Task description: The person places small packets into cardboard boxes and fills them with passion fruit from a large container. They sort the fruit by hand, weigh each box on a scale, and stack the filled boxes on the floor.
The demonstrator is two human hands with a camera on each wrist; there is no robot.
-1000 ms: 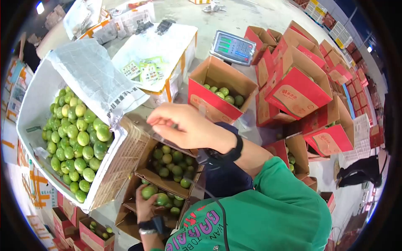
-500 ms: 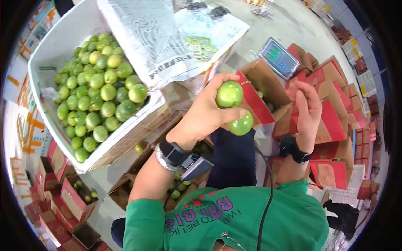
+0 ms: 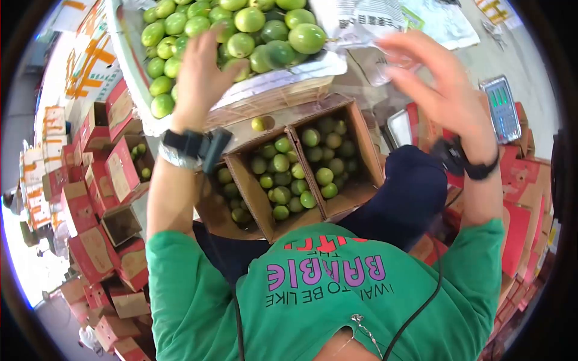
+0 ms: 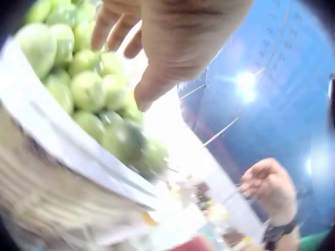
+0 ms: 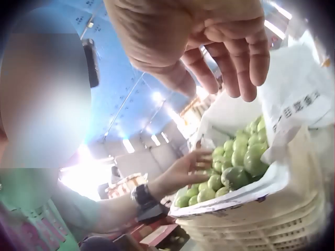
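Observation:
Green round fruits [image 3: 250, 45] fill a white-lined basket [image 3: 337, 63] at the top of the head view. My left hand [image 3: 205, 75] is over the near side of this pile, fingers spread and holding nothing. In the left wrist view its thumb and fingers overlap the fruits [image 4: 86, 91]. My right hand [image 3: 436, 84] is held up to the right of the basket, empty, its fingers loosely bent. From the right wrist view, the basket's woven side [image 5: 251, 225] and printed plastic sheet [image 5: 298, 99] show beyond the right hand.
Cardboard boxes [image 3: 291, 141] holding green fruits stand between my legs and the basket. A lone fruit [image 3: 257, 124] lies near them. A digital scale [image 3: 501, 111] sits at the right. Red cartons [image 3: 93, 253] crowd the left, with more cartons [image 3: 524, 180] on the right.
My left hand gripped fruit in a box, then held up two fruits; now it is empty over the basket. My right hand stays empty and raised. The head view has turned left and downward.

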